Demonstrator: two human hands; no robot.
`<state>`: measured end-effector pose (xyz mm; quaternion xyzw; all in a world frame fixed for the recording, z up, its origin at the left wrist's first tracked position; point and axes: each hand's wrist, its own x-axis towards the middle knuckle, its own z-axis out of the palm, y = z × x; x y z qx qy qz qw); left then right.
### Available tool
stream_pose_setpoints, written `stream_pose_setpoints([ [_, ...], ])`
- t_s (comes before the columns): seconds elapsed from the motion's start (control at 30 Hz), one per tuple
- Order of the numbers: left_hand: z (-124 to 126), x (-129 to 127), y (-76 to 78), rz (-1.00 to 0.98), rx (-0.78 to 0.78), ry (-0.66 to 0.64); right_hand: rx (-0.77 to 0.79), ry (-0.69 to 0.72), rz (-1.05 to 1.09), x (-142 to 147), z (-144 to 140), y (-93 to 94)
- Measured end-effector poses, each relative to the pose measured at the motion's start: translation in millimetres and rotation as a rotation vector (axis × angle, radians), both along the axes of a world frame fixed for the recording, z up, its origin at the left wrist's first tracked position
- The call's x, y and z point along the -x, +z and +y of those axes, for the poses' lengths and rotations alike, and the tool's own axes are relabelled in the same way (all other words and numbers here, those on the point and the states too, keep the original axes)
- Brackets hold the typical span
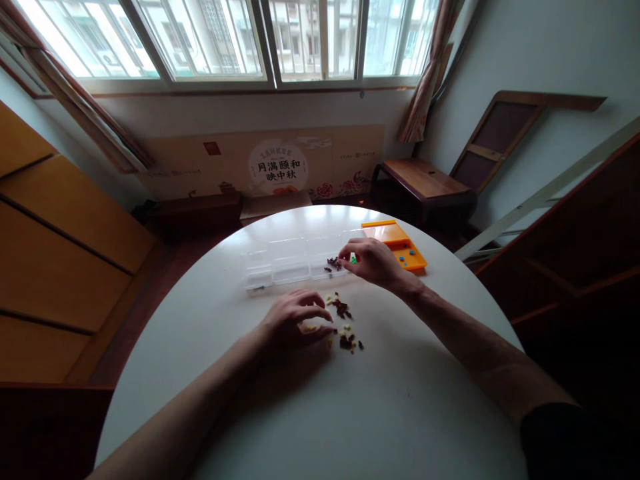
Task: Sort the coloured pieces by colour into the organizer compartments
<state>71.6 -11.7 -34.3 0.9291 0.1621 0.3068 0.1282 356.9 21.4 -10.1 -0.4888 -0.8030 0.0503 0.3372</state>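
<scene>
My left hand (295,317) rests low over the white table (380,413), thumb and fingers curved but apart. Just right of it lie small loose pieces, pale yellow (347,330) and dark brown (343,309), in two loose clusters. Farther back, my right hand (369,259) is over the right part of a clear plastic compartment box (293,270), its thumb and fingertips close together. Whatever they pinch is too small to make out. Dark brown pieces (333,264) lie in the box beside those fingertips. Some green pieces (354,258) show partly behind the hand.
An orange tray (417,259) holding a few small blue pieces (401,259) stands right of the clear box, near the table's far edge. Beyond the table are a wooden stool (425,177), a printed cardboard panel (225,160) and a window. Wooden cabinets (60,253) stand at left.
</scene>
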Motion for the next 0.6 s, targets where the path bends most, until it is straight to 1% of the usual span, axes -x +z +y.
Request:
stream_pose_setpoints([
  [0.17,-2.9,-0.4,0.6,0.096,0.030,-0.040,0.038,0.008,-0.018,-1.0,-2.2,2.3],
  [0.37,1.8,1.0,-3.1,0.165,0.045,-0.057,0.095,0.019,-0.029,2.3,-6.7,6.9],
  [0.53,0.2,-1.1,-5.7,0.186,0.059,-0.038,0.096,0.077,-0.014,4.4,-8.9,7.0],
  [0.6,-0.7,-2.3,-5.0,0.142,0.078,-0.002,0.093,0.120,-0.010,6.0,-10.5,7.8],
])
